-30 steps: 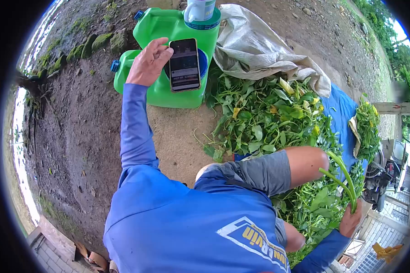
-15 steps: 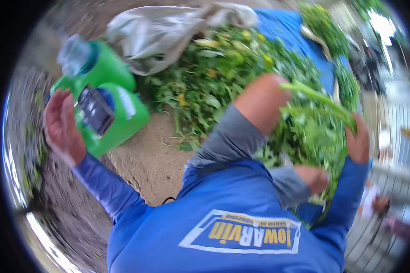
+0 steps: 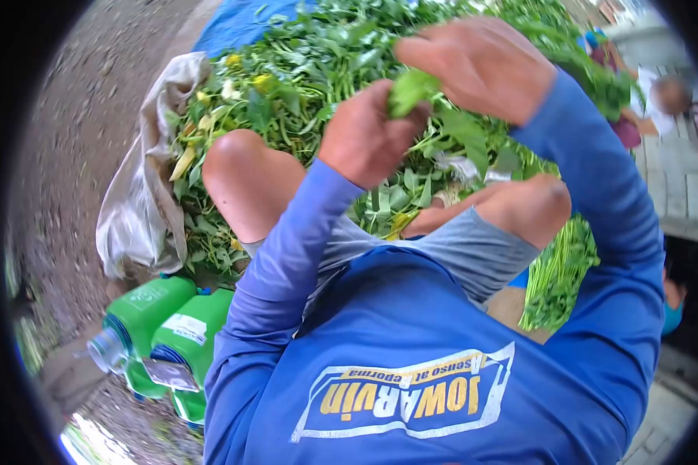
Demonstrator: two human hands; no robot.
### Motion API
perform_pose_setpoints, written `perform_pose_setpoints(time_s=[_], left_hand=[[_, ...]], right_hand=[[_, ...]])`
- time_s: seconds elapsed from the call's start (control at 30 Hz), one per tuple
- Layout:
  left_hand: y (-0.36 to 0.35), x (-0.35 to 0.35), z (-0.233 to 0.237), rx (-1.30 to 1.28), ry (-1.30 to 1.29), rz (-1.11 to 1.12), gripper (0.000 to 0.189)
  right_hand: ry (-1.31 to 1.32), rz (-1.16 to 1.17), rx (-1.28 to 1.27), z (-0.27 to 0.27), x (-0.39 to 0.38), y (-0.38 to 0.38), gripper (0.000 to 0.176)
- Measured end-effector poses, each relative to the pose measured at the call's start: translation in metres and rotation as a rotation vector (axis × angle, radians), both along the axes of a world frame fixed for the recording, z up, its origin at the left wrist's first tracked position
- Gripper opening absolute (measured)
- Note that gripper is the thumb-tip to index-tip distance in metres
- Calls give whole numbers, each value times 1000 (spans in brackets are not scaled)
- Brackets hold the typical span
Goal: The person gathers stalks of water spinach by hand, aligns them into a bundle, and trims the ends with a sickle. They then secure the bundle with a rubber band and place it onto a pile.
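Green sprig held above the leaf pile.
Left hand grips it; right hand, blurred beside it, shows no clear grip. Blue shirt reads "JowARvin."

Blue shirt, "JowARvin" (upside down), "Asenso at Reporma", jug label illegible

A crumpled pale woven sack lies along the left side of the broad green leafy heap. A flat rectangular phone rests on a green plastic jug.

Bare brown dirt, grey paving.
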State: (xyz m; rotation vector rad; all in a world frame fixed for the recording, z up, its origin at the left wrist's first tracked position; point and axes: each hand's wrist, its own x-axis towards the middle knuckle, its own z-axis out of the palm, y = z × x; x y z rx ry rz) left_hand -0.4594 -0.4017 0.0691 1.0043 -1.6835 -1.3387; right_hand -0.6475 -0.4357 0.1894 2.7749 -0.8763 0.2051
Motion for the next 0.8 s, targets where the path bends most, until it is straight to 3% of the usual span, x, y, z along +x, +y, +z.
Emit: perform_pose_setpoints(time_s=[0.03, 0.07, 0.1, 0.13, 0.2, 0.23, 0.27, 0.33, 0.37, 0.4, 0.43, 0.47, 0.5, 0.6, 0.67, 0.73, 0.8], left_hand=[[-6, -1, 3, 189, 47, -12, 32], [-19, -2, -6, 293, 7, 52, 27], [-33, 1, -20, 210, 1, 158, 26], [-49, 9, -31, 240, 68, 202, 27], [-75, 28, -33, 380, 31, 397, 35], [-87, 36, -37, 403, 48, 434, 36], [-97, 42, -40, 423, 62, 471, 36], [-113, 50, -54, 519, 153, 467, 40], [-119, 48, -63, 564, 201, 460, 42], [-121, 43, -74, 591, 216, 472, 43], [-121, 39, -87, 612, 235, 485, 44], [-121, 36, -100, 634, 253, 498, 46], [-119, 33, -113, 665, 248, 494, 47], [-110, 14, -136, 718, 274, 515, 52], [-110, 3, -142, 766, 265, 505, 50], [-113, -1, -144, 800, 282, 475, 48], [-115, -3, -144, 803, 280, 451, 48]], right_hand=[[207, -99, 150, 22, 16, -4, 39], [158, -102, 171, 28, 18, -14, 47], [109, -103, 192, 34, 20, -24, 55], [-194, -15, 67, 16, 7, -46, 50], [-739, -129, 121, 3, -12, -50, 44], [-979, -328, 296, 5, -24, -43, 43], [-1212, -467, 412, -24, -43, -62, 46], [-1358, -769, 470, -127, -81, -105, 32], [-1263, -920, 405, -181, -96, -117, 15], [-1274, -1040, 480, -234, -101, -124, 19], [-1293, -1265, 710, -278, -102, -134, 14], [-1064, -1311, 768, -334, -109, -140, 38], [-955, -1343, 770, -358, -106, -136, 42], [-624, -1524, 735, -390, -89, -153, 49], [-760, -1645, 758, -383, -80, -157, 54], [-688, -1644, 691, -390, -84, -171, 44], [-1218, -1593, 859, -370, -98, -167, 31]])
